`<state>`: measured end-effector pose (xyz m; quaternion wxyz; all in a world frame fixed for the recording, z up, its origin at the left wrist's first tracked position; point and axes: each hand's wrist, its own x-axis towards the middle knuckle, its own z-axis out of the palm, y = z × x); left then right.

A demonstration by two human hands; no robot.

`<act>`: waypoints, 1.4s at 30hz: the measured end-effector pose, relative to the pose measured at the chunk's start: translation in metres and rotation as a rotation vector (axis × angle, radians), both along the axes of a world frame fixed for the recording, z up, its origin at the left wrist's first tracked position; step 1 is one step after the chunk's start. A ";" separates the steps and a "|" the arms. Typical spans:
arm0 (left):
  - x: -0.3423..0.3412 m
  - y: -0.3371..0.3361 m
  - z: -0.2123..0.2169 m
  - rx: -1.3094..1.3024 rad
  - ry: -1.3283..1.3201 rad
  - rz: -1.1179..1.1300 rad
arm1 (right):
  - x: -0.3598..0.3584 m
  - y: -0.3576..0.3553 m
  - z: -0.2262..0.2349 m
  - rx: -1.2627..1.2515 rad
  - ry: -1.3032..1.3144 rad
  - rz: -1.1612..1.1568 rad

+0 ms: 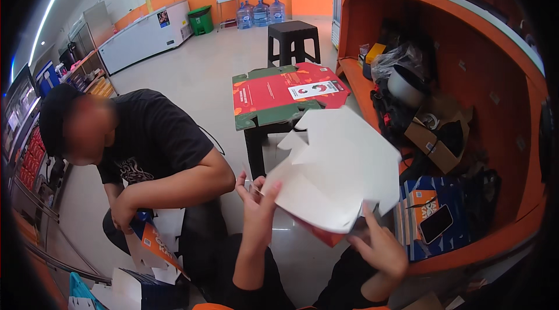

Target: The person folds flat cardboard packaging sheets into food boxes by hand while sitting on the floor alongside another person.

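An orange shelf unit (466, 77) curves along the right side, crammed with bags, a pot and cartons, with a dark phone (437, 224) lying on a blue box at its near end. At left a person in a black shirt (154, 135) crouches over folded cartons on the floor. Farther off, a flat red and green carton (285, 95) lies on a small black tabletop (256, 141). Near centre, a white unfolded box blank (335, 170) is held up between both hands: the left hand (256, 196) pinches its left edge, the right hand (381, 246) grips its lower right corner from below.
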<state>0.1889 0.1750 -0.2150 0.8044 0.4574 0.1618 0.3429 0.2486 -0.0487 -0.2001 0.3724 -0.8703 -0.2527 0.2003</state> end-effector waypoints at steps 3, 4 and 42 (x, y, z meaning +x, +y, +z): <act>-0.011 -0.022 0.004 0.282 -0.016 0.132 | -0.011 -0.005 0.022 0.122 0.173 0.132; -0.010 -0.037 0.010 0.396 -0.044 0.061 | -0.014 -0.011 0.033 0.240 0.148 0.133; -0.013 -0.026 0.019 1.022 0.092 -0.438 | -0.010 0.058 -0.009 0.966 0.080 -0.138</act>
